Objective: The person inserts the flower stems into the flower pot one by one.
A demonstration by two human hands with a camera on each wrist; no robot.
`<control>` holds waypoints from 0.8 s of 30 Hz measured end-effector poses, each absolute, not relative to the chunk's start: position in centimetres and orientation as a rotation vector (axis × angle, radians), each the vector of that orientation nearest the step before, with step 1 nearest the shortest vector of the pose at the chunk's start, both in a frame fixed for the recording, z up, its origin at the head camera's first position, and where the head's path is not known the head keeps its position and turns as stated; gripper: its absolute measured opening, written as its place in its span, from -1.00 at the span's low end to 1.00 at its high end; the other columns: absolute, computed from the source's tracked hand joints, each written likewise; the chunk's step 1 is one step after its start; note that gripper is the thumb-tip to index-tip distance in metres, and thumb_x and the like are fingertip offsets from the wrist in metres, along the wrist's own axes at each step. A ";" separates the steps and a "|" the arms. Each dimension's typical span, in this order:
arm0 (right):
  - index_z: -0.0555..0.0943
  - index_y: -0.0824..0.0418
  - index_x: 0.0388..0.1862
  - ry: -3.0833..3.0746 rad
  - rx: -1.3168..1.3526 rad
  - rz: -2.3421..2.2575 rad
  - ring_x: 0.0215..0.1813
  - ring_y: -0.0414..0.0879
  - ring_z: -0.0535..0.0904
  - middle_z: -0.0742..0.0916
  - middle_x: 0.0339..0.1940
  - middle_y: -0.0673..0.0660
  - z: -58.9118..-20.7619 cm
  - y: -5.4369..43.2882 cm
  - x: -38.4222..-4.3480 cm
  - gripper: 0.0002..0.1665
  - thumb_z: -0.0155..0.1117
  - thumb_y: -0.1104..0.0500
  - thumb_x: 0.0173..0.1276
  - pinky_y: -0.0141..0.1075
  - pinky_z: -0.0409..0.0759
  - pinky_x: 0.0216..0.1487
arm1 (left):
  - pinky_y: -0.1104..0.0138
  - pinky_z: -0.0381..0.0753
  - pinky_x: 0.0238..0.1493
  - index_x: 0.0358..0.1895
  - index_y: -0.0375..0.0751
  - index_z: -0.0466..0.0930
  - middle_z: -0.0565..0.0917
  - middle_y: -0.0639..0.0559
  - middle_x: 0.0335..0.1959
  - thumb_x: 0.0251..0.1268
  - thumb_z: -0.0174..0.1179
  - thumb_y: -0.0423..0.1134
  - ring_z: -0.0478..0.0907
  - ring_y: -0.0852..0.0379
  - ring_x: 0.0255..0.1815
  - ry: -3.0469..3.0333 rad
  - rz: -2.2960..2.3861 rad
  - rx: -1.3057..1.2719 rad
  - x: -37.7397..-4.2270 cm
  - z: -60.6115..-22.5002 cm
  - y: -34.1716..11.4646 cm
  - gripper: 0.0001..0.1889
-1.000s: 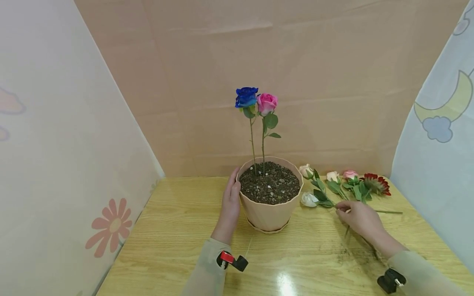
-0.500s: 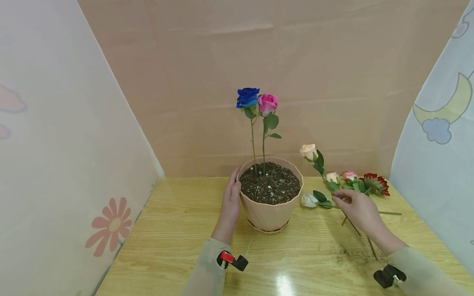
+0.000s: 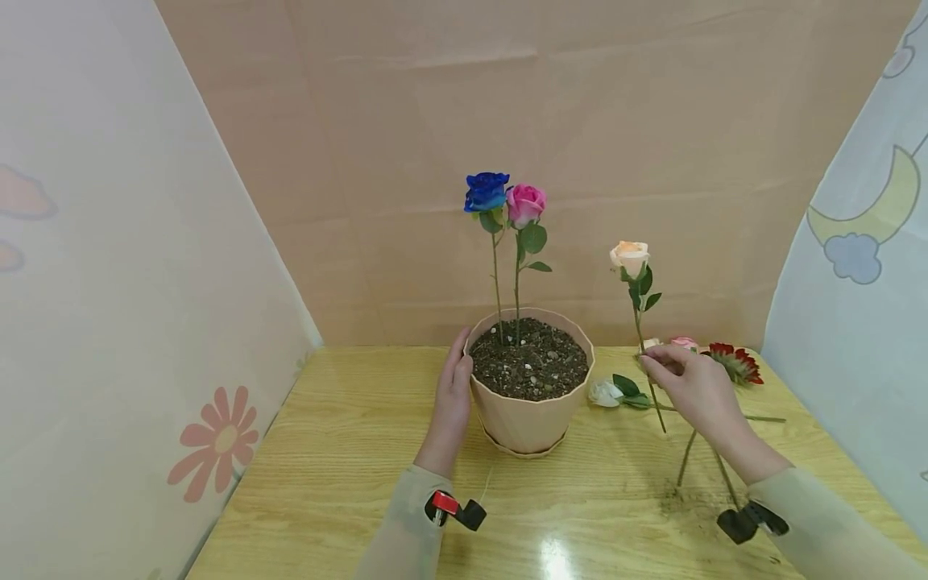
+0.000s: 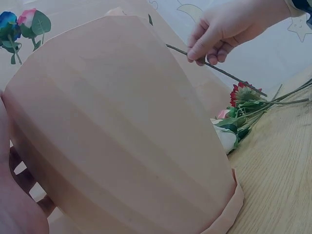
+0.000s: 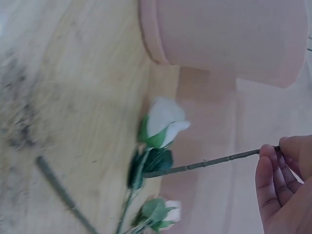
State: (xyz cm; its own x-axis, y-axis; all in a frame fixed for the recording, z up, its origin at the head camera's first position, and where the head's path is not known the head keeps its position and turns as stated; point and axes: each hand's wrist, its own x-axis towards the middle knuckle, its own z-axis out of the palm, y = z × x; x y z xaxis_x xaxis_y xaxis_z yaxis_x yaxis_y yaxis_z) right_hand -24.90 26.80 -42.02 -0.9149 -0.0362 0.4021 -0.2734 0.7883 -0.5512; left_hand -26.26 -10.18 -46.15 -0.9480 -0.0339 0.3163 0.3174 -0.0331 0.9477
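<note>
My left hand (image 3: 453,391) rests against the left side of a peach flowerpot (image 3: 525,423), its fingers lying along the wall. The pot is filled with dark soil (image 3: 532,366). A blue rose (image 3: 486,192) and a pink rose (image 3: 525,205) stand upright in that soil. To the right of the pot, my right hand (image 3: 699,391) pinches the stem of a peach rose (image 3: 629,259) between thumb and fingertips. This rose is off the table, bloom up, its bare stem end pointing down. In the right wrist view, the pinched stem (image 5: 204,163) shows below the fingers; its bloom is out of view.
A white rose (image 3: 605,393) lies on the wooden table (image 3: 348,483) right of the pot. Behind my right hand lie a red flower (image 3: 735,362), a light pink rose (image 3: 683,343) and a pale rose (image 3: 648,345). Scattered soil (image 3: 674,495) marks the table near my right forearm.
My right hand has lifted the peach rose from the table and tipped it upright, moving slightly up and left. My left hand stays at the pot.
</note>
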 end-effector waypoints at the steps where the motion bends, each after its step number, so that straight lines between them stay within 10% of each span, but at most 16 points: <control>1: 0.83 0.25 0.17 -2.595 0.239 0.889 -0.24 0.00 0.71 0.84 -0.14 0.15 -41.8 26.6 -24.9 -0.60 0.35 -0.04 0.70 -0.21 0.59 -0.31 | -0.21 0.01 0.72 0.79 0.09 0.24 0.21 0.04 0.79 0.85 -0.16 -0.08 0.01 -0.10 0.80 -1.997 -2.073 -0.303 -26.3 -46.2 -10.2 -0.42; 7: 0.81 0.26 0.18 -2.550 0.238 0.925 -0.16 0.02 0.75 0.85 -0.09 0.19 -40.0 25.6 -25.1 -0.59 0.34 -0.04 0.70 -0.31 0.61 -0.28 | -0.24 0.00 0.72 0.79 0.10 0.23 0.19 0.03 0.79 0.87 -0.18 -0.07 0.00 -0.11 0.81 -2.000 -2.064 -0.323 -26.3 -46.3 -10.2 -0.43; 15: 0.79 0.29 0.18 -2.443 0.256 1.001 -0.23 -0.45 0.61 0.85 -0.08 0.20 -36.7 24.7 -25.3 -0.63 0.37 0.02 0.68 -0.56 0.49 -0.22 | -0.23 0.00 0.72 0.79 0.05 0.23 0.21 0.00 0.79 0.87 -0.17 -0.08 0.01 -0.13 0.80 -2.007 -2.045 -0.320 -26.5 -46.3 -10.2 -0.43; 24: 0.77 0.30 0.22 -2.374 0.289 1.129 -0.26 -0.40 0.72 0.86 -0.07 0.26 -32.8 23.1 -26.2 -0.61 0.35 0.02 0.70 -0.59 0.59 -0.24 | -0.23 -0.05 0.73 0.79 -0.06 0.22 0.19 -0.08 0.79 0.86 -0.17 -0.13 -0.02 -0.17 0.81 -1.982 -2.055 -0.338 -26.6 -46.3 -10.2 -0.42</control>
State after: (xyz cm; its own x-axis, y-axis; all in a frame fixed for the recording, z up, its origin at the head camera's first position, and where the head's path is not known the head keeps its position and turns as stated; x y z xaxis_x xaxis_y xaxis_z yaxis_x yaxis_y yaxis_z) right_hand -26.16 23.12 -32.83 -0.8567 0.0195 0.5155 -0.3876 0.6351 -0.6681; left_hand -26.60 -10.19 -46.33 -0.9375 -0.0292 0.3468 0.3477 -0.0309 0.9371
